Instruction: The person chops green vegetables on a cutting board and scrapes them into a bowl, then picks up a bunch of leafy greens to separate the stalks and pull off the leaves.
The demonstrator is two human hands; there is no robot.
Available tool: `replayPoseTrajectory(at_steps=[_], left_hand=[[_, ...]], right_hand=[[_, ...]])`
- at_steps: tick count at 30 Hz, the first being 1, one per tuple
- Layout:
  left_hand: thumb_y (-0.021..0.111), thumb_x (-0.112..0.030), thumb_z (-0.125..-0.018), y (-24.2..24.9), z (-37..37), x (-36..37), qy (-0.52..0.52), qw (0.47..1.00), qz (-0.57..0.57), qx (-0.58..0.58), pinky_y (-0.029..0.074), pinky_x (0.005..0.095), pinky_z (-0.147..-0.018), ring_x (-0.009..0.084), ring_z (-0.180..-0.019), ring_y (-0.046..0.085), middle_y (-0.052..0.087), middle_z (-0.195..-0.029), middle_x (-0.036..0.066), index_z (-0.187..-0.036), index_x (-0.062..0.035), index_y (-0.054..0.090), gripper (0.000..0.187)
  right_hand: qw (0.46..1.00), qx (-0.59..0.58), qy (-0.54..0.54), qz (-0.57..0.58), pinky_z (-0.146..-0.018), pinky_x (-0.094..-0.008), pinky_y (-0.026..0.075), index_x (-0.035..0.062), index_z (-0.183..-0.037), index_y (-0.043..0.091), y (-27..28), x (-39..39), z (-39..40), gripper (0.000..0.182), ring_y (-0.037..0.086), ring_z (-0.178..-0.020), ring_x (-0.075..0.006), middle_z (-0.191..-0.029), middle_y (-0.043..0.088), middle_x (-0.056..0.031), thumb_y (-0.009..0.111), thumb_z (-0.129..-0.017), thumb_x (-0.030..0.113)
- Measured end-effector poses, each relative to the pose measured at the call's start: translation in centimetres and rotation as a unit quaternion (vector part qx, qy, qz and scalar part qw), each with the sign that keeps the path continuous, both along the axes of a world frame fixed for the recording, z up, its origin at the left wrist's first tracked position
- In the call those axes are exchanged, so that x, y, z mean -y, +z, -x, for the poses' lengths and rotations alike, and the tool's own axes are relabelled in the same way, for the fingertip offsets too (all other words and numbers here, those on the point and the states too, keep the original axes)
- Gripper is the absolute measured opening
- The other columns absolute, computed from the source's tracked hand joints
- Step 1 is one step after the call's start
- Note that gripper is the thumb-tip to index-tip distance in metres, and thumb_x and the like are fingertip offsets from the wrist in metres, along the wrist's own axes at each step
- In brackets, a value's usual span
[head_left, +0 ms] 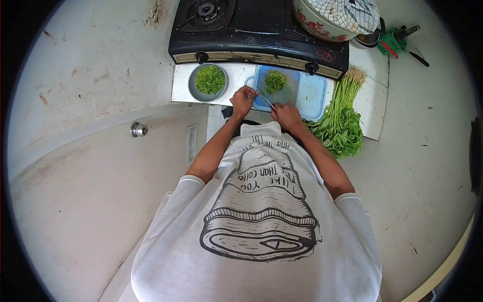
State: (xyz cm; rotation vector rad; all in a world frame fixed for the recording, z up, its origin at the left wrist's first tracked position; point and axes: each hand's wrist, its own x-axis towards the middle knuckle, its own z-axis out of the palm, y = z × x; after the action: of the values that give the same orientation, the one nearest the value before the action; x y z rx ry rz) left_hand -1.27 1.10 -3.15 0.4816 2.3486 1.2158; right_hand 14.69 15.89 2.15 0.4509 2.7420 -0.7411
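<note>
My right hand is closed around the handle of a small knife, whose blade points up and left over the near edge of a blue cutting board. My left hand has its fingers pinched together close to the knife's tip, at the board's left corner; whether anything is in them is too small to make out. Finely chopped greens lie heaped on the board. To the left, a grey bowl holds more chopped greens.
A bunch of leafy green stalks with roots lies right of the board, its leaves hanging over the counter edge. Behind stands a black gas stove bearing a flowered pot under a checked cloth. A green basket with utensils is at far right.
</note>
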Motion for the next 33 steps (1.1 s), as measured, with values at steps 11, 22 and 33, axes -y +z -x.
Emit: replayPoseTrajectory(at_steps=[11,22,33], left_hand=[[0.084,-0.025,-0.086,0.0,0.1,0.2,-0.014,1.0,-0.01,0.015,0.05,0.0262,-0.067,0.0073,-0.068,0.06,0.068,-0.076,0.0,-0.089,-0.0058,0.07,0.024],[0.081,-0.025,-0.088,0.4,0.1,0.4,-0.03,0.999,0.001,0.015,0.049,0.0274,-0.075,0.0097,-0.072,0.061,0.069,-0.078,0.0,-0.092,-0.0073,0.069,0.022],[0.08,-0.03,-0.089,1.4,-0.4,0.7,-0.044,0.998,0.038,-0.006,0.051,0.0294,-0.075,0.0124,-0.073,0.064,0.07,-0.08,0.001,-0.094,-0.0083,0.069,0.025]], right_hand=[[0.999,-0.005,-0.032,-0.004,-0.068,-0.0546,0.057,-0.0001,-0.098,0.065,-0.3,-0.2,-0.1,0.034,0.071,-0.073,-0.0439,-0.077,0.071,-0.0255,0.057,-0.099,0.033],[1.0,0.019,0.011,0.01,-0.073,-0.0528,0.058,0.0009,-0.099,0.068,0.0,0.1,-0.2,0.034,0.073,-0.079,-0.042,-0.084,0.073,-0.0252,0.058,-0.098,0.033],[0.999,0.03,-0.029,0.004,-0.074,-0.0537,0.058,-0.0001,-0.099,0.068,0.4,0.0,-0.3,0.037,0.073,-0.08,-0.0423,-0.085,0.073,-0.026,0.057,-0.098,0.035]])
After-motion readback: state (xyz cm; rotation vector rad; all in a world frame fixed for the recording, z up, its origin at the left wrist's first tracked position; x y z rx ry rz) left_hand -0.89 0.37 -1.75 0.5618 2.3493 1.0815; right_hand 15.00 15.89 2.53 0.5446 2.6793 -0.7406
